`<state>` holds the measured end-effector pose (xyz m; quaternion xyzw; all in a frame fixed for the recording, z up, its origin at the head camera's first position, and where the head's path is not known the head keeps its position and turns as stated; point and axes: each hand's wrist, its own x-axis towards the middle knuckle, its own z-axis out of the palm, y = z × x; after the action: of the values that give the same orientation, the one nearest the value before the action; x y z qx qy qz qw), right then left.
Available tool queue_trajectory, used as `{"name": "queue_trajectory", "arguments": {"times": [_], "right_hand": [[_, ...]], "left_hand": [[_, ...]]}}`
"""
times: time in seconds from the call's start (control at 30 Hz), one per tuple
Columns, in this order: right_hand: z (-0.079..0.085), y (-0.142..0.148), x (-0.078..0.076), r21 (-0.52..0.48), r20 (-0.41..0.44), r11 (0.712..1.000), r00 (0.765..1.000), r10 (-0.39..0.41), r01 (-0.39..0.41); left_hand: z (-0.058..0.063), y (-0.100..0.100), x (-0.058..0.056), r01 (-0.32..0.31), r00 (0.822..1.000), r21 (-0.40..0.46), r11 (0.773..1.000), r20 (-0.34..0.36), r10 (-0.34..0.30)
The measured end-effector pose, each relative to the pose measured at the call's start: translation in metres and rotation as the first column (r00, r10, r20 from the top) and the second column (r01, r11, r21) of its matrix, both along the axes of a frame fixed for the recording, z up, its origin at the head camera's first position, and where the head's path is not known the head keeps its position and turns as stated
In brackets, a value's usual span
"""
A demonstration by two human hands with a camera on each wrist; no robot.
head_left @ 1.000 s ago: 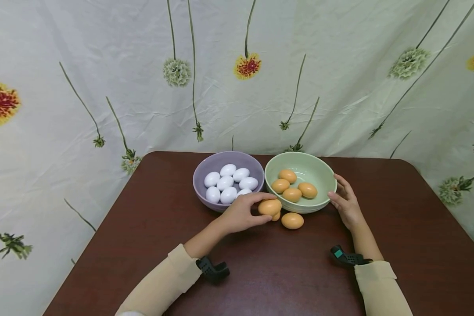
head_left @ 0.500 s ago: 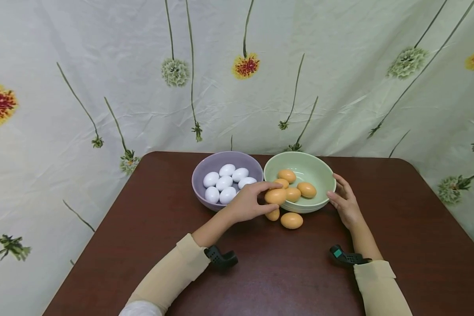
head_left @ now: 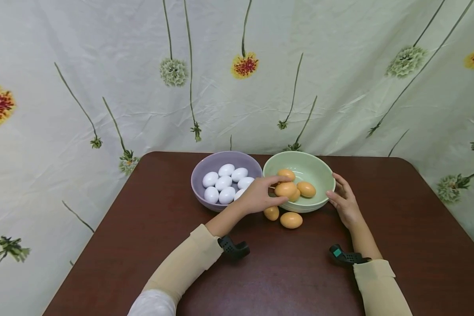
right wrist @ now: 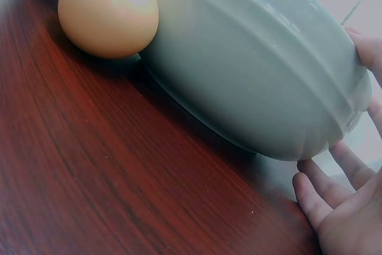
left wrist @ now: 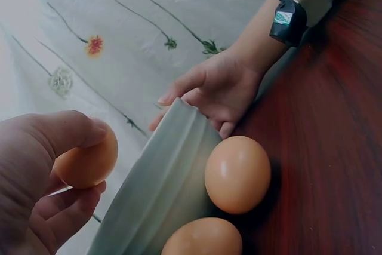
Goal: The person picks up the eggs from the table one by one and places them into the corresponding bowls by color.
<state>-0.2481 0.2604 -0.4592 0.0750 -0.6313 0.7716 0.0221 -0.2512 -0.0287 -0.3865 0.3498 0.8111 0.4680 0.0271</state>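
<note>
My left hand pinches a brown egg between thumb and fingers, over the near left side of a light green bowl. In the left wrist view that held egg is left of the bowl's ribbed wall. Several brown eggs lie inside the green bowl, including one at its right. My right hand rests against the bowl's right side, fingers extended and touching its outside. Two more brown eggs, an upright-looking one and a sideways one, are on the table before the bowl.
A purple bowl with several white eggs stands left of the green one, the two rims close together. Both bowls are near the back edge of the dark red wooden table. A flower-patterned cloth hangs behind.
My left hand has carried the held egg up and to the right, from in front of the green bowl to over it. The right hand stays at the bowl's side.
</note>
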Motion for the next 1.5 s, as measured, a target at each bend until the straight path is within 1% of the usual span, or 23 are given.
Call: {"name": "queue_trajectory", "arguments": {"times": [0.13,0.23,0.33,0.5,0.63,0.77,0.9,1.1,1.33,1.4,1.5], "right_hand": [[0.000,0.000,0.000,-0.004,-0.005,1.000,1.000,0.001,-0.001],[0.000,0.000,0.000,-0.005,-0.004,1.000,1.000,-0.002,0.002],[0.000,0.000,0.001,-0.003,-0.007,1.000,1.000,-0.001,0.001],[0.001,-0.001,0.000,-0.008,-0.005,1.000,1.000,0.000,0.000],[0.001,-0.001,0.000,0.000,-0.007,1.000,1.000,-0.002,0.002],[0.001,0.000,0.000,-0.001,-0.010,1.000,1.000,-0.002,0.002],[0.001,0.000,0.001,-0.007,-0.012,1.000,1.000,0.000,0.000],[0.001,0.000,0.001,0.000,-0.012,1.000,1.000,0.003,-0.003],[0.000,0.001,0.000,0.005,-0.008,1.000,1.000,0.011,-0.011],[0.000,0.001,-0.001,0.007,-0.007,1.000,1.000,0.012,-0.012],[0.000,0.001,-0.001,0.004,-0.006,1.000,1.000,0.010,-0.010]], "left_hand": [[0.001,0.008,-0.006,-0.004,1.000,0.002,1.000,0.018,0.004],[0.001,0.014,-0.010,0.010,0.999,0.018,1.000,0.039,-0.011],[0.001,0.019,-0.014,0.021,0.998,0.010,1.000,0.055,-0.022],[-0.001,0.025,-0.022,0.042,0.997,-0.041,0.998,0.063,-0.040],[-0.001,0.029,-0.028,0.052,0.998,-0.105,0.993,0.031,-0.048],[-0.001,0.037,-0.034,0.092,0.996,-0.163,0.982,0.032,-0.088],[-0.002,0.045,-0.040,0.141,0.989,-0.208,0.968,0.075,-0.128],[0.000,0.049,-0.044,0.164,0.984,-0.293,0.942,0.111,-0.137],[0.004,0.049,-0.044,0.194,0.976,-0.317,0.928,0.154,-0.152],[0.005,0.050,-0.044,0.196,0.977,-0.334,0.922,0.151,-0.153],[0.005,0.051,-0.045,0.183,0.981,-0.375,0.909,0.127,-0.145]]}}
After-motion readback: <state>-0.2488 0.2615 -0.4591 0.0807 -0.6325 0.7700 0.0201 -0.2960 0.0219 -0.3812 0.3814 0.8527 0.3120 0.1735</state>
